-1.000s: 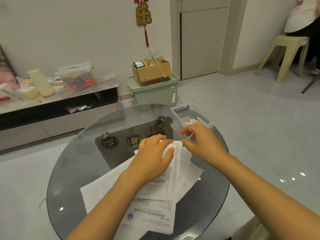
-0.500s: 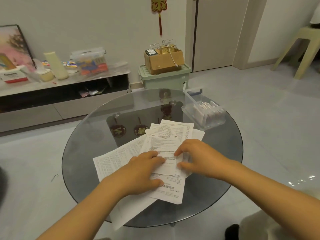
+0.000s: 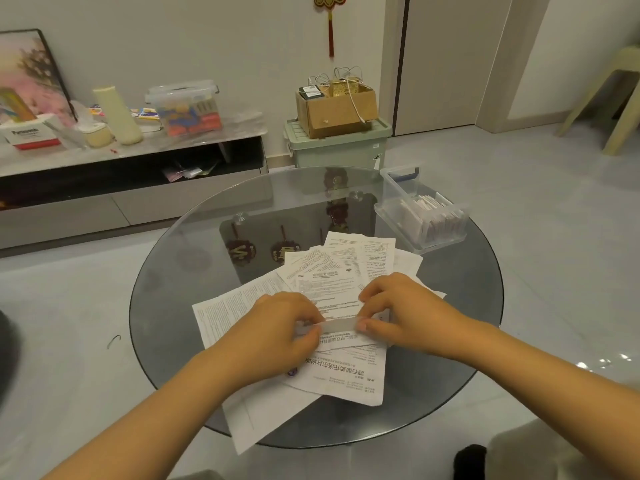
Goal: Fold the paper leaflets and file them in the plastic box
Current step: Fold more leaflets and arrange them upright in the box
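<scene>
My two hands, left [image 3: 277, 336] and right [image 3: 408, 315], pinch one leaflet's [image 3: 341, 323] near edge between them, atop several more.

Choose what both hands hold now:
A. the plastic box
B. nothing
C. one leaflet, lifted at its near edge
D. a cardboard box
C: the left hand and right hand pinch the near edge of one leaflet, far from the plastic box.

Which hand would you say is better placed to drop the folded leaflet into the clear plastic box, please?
Probably the right hand: the clear plastic box stands at the glass table's far right, and both hands pinch the white paper leaflet.
</scene>
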